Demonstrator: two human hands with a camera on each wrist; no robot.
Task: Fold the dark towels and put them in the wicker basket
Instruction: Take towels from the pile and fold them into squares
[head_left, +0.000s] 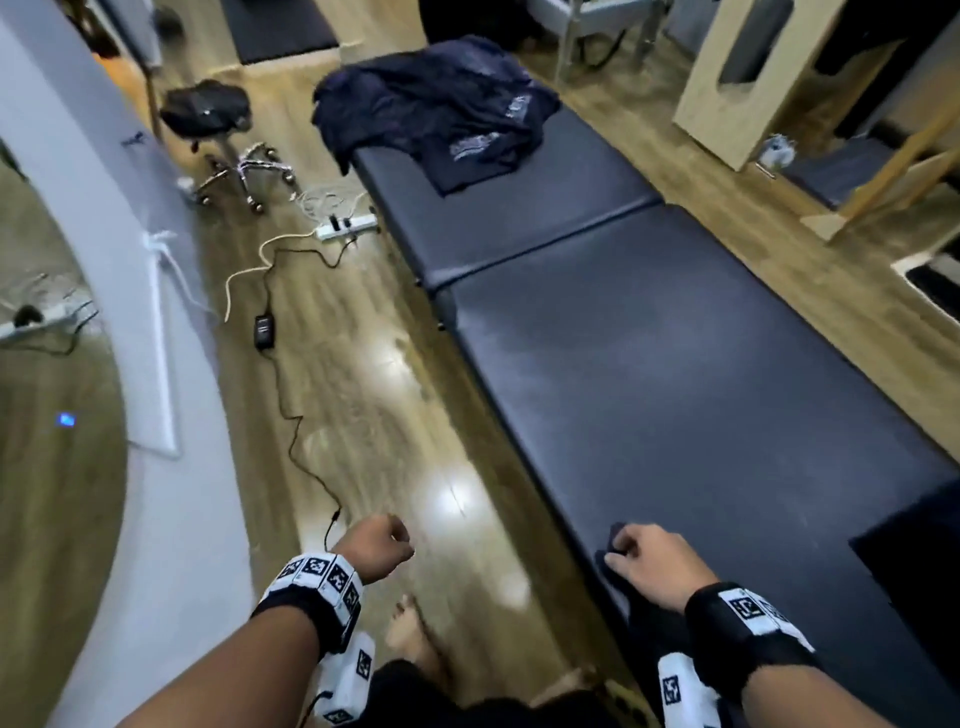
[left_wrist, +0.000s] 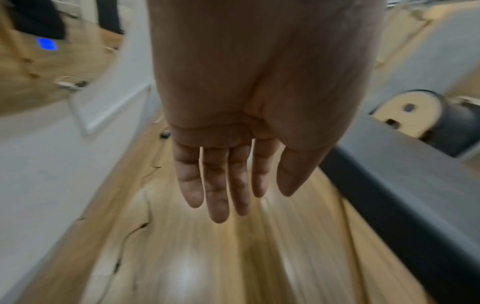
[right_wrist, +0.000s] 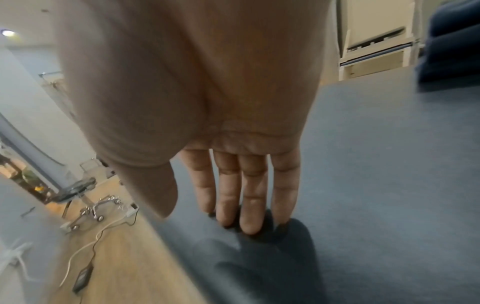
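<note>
The dark towels (head_left: 441, 111) lie in a loose heap at the far end of the padded bench (head_left: 675, 364), toward twelve o'clock. No wicker basket shows. At five o'clock the right hand (head_left: 652, 564) rests relaxed, straight fingers (right_wrist: 250, 205) touching the bench. At seven o'clock the left hand (head_left: 376, 548) hangs slack over the wooden floor (head_left: 374, 415), holding nothing. A wheeled stool (head_left: 218, 135) stands at eleven o'clock.
</note>
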